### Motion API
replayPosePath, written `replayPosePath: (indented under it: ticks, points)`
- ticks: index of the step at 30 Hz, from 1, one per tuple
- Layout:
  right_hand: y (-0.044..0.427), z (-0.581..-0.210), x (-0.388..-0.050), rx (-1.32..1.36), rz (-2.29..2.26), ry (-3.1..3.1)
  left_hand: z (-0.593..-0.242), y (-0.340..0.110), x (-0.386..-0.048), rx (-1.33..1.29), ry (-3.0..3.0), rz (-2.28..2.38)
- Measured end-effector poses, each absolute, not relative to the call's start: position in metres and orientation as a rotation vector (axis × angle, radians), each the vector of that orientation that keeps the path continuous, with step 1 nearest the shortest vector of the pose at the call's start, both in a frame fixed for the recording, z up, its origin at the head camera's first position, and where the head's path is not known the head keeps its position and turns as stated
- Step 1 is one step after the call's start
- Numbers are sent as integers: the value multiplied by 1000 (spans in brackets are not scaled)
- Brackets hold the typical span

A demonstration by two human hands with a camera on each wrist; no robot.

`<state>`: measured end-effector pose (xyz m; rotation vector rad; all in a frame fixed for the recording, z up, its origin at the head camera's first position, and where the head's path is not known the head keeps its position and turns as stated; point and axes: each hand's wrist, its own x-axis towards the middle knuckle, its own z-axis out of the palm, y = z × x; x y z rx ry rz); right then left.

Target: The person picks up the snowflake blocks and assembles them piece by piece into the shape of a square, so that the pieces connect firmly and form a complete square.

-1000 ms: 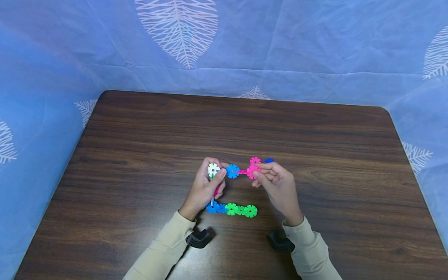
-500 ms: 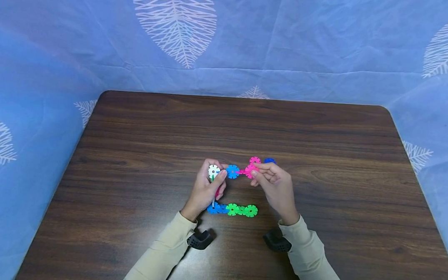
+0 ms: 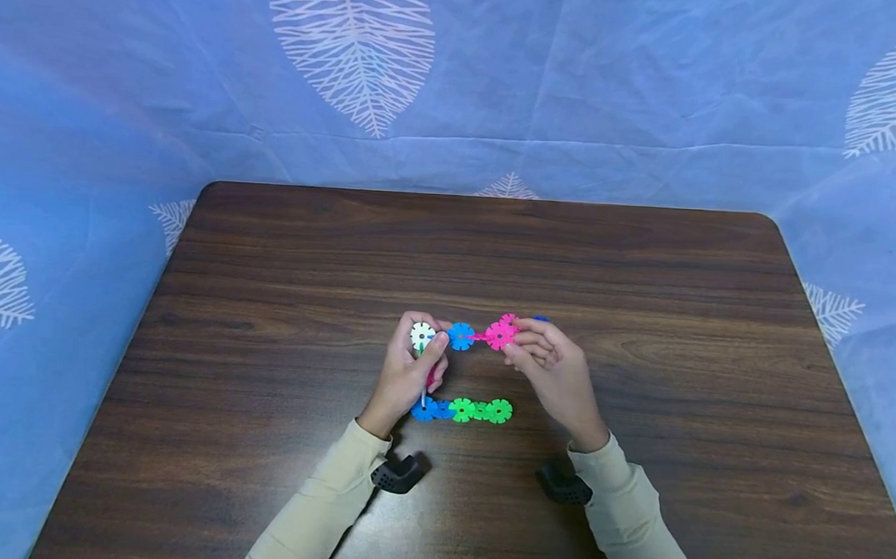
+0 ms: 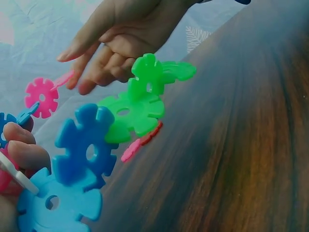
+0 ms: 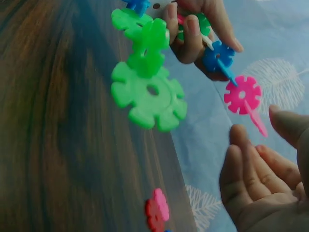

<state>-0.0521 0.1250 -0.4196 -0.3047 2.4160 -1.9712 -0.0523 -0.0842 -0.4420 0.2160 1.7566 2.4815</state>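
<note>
My left hand (image 3: 407, 365) holds a chain of interlocking snowflake discs, gripping it near a white disc (image 3: 422, 337). From the grip one branch runs right through a blue disc (image 3: 460, 337) to a pink disc (image 3: 501, 334), with another pink disc (image 5: 256, 118) slotted edge-on at its end. The nearer branch has blue discs (image 4: 87, 145), then green discs (image 5: 149, 94), raised above the table. My right hand (image 3: 556, 376) is just right of the pink end; in the right wrist view its thumb and fingers are spread apart, with a gap to that disc.
Beyond the chain, a loose pink disc (image 5: 161, 205) and a red disc (image 5: 154, 216) lie on the dark wooden table (image 3: 643, 271). A dark blue disc (image 3: 540, 318) shows partly behind my right hand. Blue leaf-patterned cloth (image 3: 457, 80) surrounds the table.
My right fingers, earlier on the pink disc at the chain's end, have come off it to the right. The chain in my left hand has shifted slightly away and to the left.
</note>
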Motion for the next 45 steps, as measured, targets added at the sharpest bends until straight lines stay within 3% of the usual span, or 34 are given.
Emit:
replayPosePath:
  ticks: [16,31,41,45]
  points:
    - [134,-433,-25,-424,-1519,2103,-436,-79,-50,115,1693,2565]
    - [131,-431,-25,-149,-1740,2140,-441,-76,-50,188,1638,2715]
    - [138,-422,-30,-52,-1829,2161,-439,-75,-50,-68,1695,2731]
    - [141,-418,-33,-63,-1861,2165,-438,-78,-48,-51,1595,2722]
